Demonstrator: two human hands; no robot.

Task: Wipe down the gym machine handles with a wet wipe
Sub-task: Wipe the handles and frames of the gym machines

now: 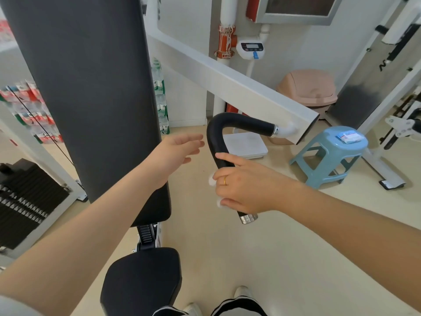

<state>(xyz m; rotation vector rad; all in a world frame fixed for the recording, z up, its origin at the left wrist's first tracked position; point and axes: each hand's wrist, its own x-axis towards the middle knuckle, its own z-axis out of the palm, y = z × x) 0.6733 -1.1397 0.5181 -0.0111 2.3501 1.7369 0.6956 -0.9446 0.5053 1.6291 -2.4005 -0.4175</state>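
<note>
**Wipe on the lower handle**

Your right hand (241,188) curls round the black curved handle (218,137), pressing the white wet wipe (213,180) against its lower stretch. Your left hand (175,153) hovers just beside the handle's bend, fingers relaxed, holding nothing.

Bare forearms, ringed right hand

A gold ring (225,180) is worn on the right hand (241,188); dark trousers (237,307) with white stripes and pale shoes (244,291) are seen below.
</note>
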